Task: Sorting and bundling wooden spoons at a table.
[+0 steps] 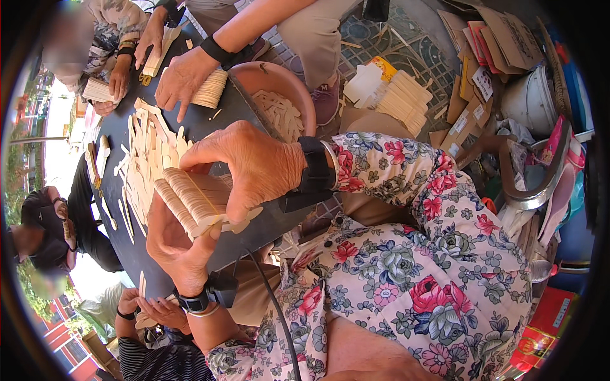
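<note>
As fingers point(206, 151) half-curl, hands point(264, 160) point(181, 257) clasp sticks point(192, 200).

Plenty of daylight here, honestly a bit much on the left, where the background point(58, 166) blows out to near white. The dark table point(279, 225) looks shaded, with only soft shadows. Held wooden sticks point(190, 203) in the middle are nice and crisp. There's a bit of shine on the curved metal bar point(528, 200) over on the right. Fisheye bends stuff near the rim, corners go totally black, and a few smudgy blurred patches cover people point(108, 32) at left.
</note>
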A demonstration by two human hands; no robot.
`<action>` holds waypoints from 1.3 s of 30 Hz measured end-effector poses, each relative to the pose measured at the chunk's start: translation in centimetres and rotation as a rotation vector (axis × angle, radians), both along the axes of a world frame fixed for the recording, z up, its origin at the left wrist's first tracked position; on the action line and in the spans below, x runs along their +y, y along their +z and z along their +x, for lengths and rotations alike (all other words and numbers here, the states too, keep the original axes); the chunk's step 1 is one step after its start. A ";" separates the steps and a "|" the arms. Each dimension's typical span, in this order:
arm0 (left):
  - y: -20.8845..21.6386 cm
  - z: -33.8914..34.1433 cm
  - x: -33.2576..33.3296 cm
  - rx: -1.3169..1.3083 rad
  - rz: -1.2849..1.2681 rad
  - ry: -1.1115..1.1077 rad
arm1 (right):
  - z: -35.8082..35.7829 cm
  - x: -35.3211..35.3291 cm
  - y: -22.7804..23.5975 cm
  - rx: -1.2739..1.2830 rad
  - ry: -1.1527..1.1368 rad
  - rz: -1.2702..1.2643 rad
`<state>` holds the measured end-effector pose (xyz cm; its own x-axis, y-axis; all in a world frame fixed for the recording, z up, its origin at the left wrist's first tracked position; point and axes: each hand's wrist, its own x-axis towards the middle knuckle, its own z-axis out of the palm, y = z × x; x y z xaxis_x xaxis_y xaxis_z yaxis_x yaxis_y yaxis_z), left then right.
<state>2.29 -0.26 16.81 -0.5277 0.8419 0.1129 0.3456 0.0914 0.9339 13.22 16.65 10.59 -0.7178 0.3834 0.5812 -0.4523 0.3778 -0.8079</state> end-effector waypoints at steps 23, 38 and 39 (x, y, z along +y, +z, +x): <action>-4.2 -4.6 -12.0 -0.635 0.499 0.152 | -4.1 -1.0 -2.6 -0.347 -0.010 1.011; -4.8 0.1 -5.4 -0.587 0.617 0.070 | 0.6 -4.8 -0.1 0.009 0.214 0.183; -5.0 0.5 -4.8 -0.582 0.591 0.090 | 0.9 -5.1 -0.4 -0.021 0.202 0.184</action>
<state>2.82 -5.11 11.80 -0.7005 0.6817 0.2114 -0.1923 -0.4655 0.8639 14.15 11.53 10.17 -0.7818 0.1205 0.6118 -0.5171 0.4230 -0.7441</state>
